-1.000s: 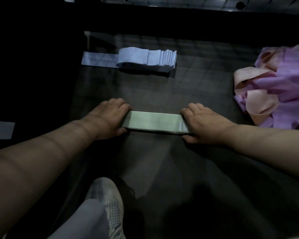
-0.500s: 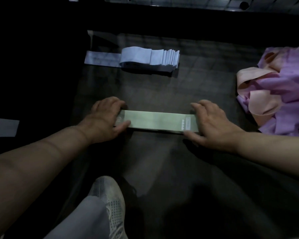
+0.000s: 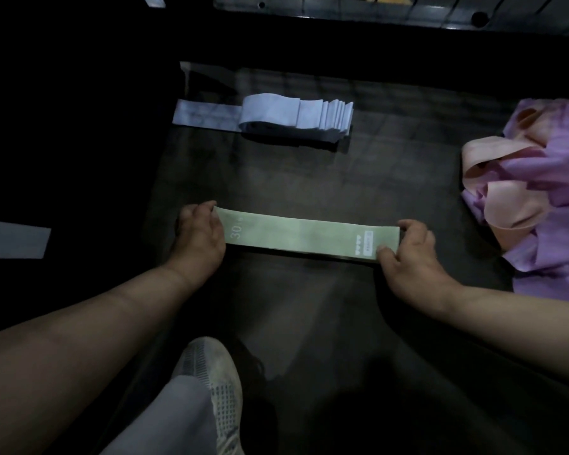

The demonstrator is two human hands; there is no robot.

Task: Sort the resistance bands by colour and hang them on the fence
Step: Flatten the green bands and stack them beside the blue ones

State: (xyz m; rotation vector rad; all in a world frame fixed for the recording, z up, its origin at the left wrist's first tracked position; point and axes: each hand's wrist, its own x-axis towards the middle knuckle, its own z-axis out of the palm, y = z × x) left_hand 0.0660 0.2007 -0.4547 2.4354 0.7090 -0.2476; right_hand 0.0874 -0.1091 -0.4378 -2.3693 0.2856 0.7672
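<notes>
Gripping a green resistance band by both ends, a person worked over a dark floor mat in dim light, one pale shoe planted nearest the camera. The left hand had its fingers curled over the band's left end. The right hand pinched the right end between thumb and fingers. The band lay drawn out flat between them at the middle of the mat; whether it rested on the surface or hung just above it could not be told.

Judged from this, the chief hazard was a slip. If the band was under tension and either hand lost its hold, it could spring toward the other hand. The poor light posed a second risk, since pale green could be mistaken for pale blue and end up in the wrong group.

The band's long axis ran left to right across the view, dipping slightly at the right. A printed "30" sat at its left end and a small white label at its right.

Farther off, a neat stack of pale blue bands sat well apart from it. An unsorted heap of pink and purple bands sprawled at the right. No band was seen hanging anywhere, and a grey structure at the far edge was too dark to identify.
</notes>
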